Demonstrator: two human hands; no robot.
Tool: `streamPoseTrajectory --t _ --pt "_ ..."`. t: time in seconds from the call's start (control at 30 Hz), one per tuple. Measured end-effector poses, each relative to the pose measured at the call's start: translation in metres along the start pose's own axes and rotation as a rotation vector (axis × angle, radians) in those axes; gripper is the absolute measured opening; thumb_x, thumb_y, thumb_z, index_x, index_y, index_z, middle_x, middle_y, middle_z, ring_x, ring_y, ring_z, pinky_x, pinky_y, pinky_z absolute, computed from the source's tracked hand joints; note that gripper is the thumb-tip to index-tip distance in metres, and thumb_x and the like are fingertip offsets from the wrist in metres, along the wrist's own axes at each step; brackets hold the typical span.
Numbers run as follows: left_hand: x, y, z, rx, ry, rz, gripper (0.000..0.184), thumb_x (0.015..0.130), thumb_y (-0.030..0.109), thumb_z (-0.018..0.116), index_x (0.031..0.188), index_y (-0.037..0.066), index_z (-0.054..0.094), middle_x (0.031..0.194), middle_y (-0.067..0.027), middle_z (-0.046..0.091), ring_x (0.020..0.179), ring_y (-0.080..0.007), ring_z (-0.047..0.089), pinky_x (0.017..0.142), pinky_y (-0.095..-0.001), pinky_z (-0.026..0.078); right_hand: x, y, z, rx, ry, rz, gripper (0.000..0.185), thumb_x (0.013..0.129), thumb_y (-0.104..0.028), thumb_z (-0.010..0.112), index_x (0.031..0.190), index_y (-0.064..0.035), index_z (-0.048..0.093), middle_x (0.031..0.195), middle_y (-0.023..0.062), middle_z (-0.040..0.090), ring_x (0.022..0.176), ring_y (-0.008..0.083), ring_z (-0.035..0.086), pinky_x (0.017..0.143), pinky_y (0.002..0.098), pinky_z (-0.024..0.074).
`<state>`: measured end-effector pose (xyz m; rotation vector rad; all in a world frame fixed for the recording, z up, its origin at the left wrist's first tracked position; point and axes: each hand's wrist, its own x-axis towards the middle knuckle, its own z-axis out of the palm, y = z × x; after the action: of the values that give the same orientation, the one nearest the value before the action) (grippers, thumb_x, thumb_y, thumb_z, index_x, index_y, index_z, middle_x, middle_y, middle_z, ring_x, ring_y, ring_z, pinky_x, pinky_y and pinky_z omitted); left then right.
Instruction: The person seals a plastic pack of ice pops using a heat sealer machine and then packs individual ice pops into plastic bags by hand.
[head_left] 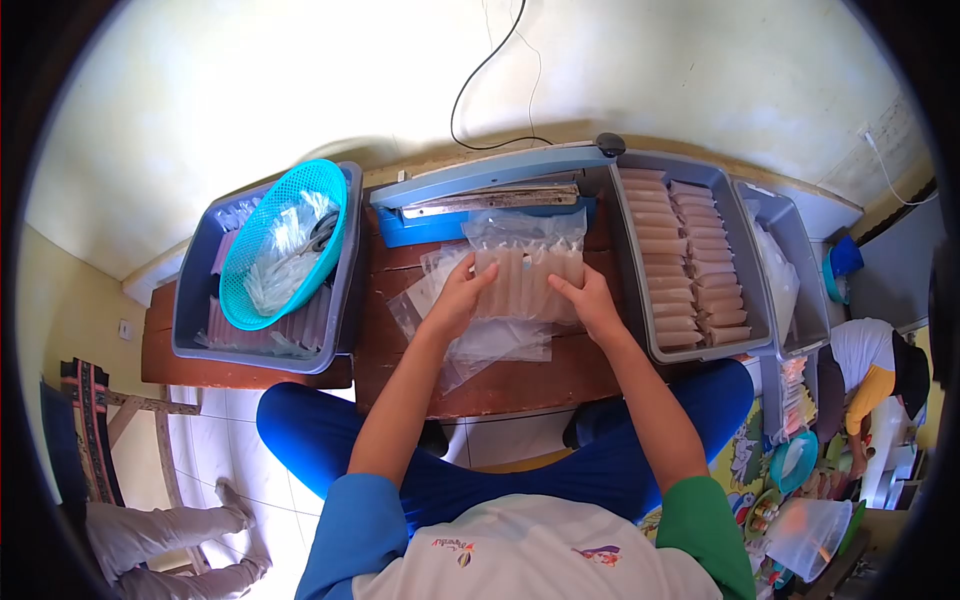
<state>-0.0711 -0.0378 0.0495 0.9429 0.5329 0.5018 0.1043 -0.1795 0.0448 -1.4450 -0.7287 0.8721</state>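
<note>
A clear plastic bag holding several pale pinkish-brown tubes lies between my two hands, its top end toward the blue sealer. My left hand grips the bag's left edge, with the thumb on top. At its right edge my right hand has closed its fingers, also thumb on top. Beneath and around the bag are flat clear plastic bags. The sealer's long blue-grey arm is raised behind it and ends in a black knob.
On the left, a teal basket with plastic and scissors rests on a grey bin. Another grey bin at right holds rows of filled tubes. A third bin stands beyond. People are at lower left and far right.
</note>
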Motion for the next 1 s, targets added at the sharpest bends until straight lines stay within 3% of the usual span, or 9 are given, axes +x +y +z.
streamPoseTrajectory --t 0.23,0.37,0.47,0.67,0.73,1.0 --pt "0.011 -0.024 -0.016 0.088 0.033 -0.145 0.051 0.089 0.01 0.067 0.133 0.0 0.043 0.123 -0.0132 0.058 0.111 -0.0215 0.059 0.094 -0.0352 0.049 -0.008 0.007 -0.015 0.265 -0.079 0.261 0.047 0.08 -0.006 0.072 0.122 0.0046 0.053 0.107 0.0106 0.065 0.1 0.0193 0.063 0.09 0.0313 0.0483" --pt "0.013 -0.034 -0.02 -0.005 0.027 -0.172 0.051 0.087 0.005 0.066 0.131 -0.002 0.042 0.121 -0.0164 0.059 0.11 -0.025 0.061 0.094 -0.0373 0.051 -0.001 0.027 -0.02 0.286 0.01 0.243 0.048 0.078 -0.002 0.071 0.121 0.0041 0.052 0.106 0.011 0.065 0.097 0.0199 0.063 0.087 0.0311 0.0491" --pt "0.013 -0.036 -0.01 -0.007 0.035 -0.217 0.052 0.087 0.004 0.065 0.133 -0.002 0.041 0.12 -0.0161 0.06 0.108 -0.0255 0.062 0.093 -0.038 0.051 0.001 0.037 -0.023 0.136 0.088 0.275 0.047 0.077 -0.001 0.071 0.12 0.0032 0.052 0.108 0.013 0.064 0.098 0.0202 0.063 0.086 0.031 0.0496" --pt "0.031 -0.05 0.003 -0.041 0.06 -0.217 0.055 0.085 0.006 0.068 0.131 -0.003 0.04 0.121 -0.0161 0.058 0.113 -0.026 0.058 0.097 -0.0363 0.046 0.002 0.042 -0.031 0.073 0.314 0.123 0.047 0.078 -0.002 0.07 0.121 0.0017 0.052 0.109 0.0146 0.064 0.097 0.0211 0.063 0.083 0.0317 0.05" --pt "0.04 -0.053 0.01 -0.028 0.056 -0.201 0.051 0.085 0.006 0.066 0.129 -0.002 0.043 0.121 -0.0146 0.058 0.113 -0.0244 0.058 0.098 -0.0362 0.045 0.007 0.048 -0.04 0.339 0.424 0.142 0.05 0.079 -0.001 0.067 0.126 0.0005 0.049 0.112 0.0149 0.062 0.099 0.0217 0.062 0.084 0.0326 0.05" --pt "0.068 -0.064 0.037 -0.12 0.022 -0.201 0.056 0.076 -0.003 0.061 0.129 -0.001 0.043 0.122 -0.0135 0.057 0.114 -0.0245 0.056 0.099 -0.0362 0.044 0.005 0.056 -0.029 0.457 0.54 -0.051 0.055 0.079 0.009 0.057 0.132 -0.001 0.046 0.128 0.0129 0.052 0.111 0.0222 0.055 0.094 0.0335 0.0464"
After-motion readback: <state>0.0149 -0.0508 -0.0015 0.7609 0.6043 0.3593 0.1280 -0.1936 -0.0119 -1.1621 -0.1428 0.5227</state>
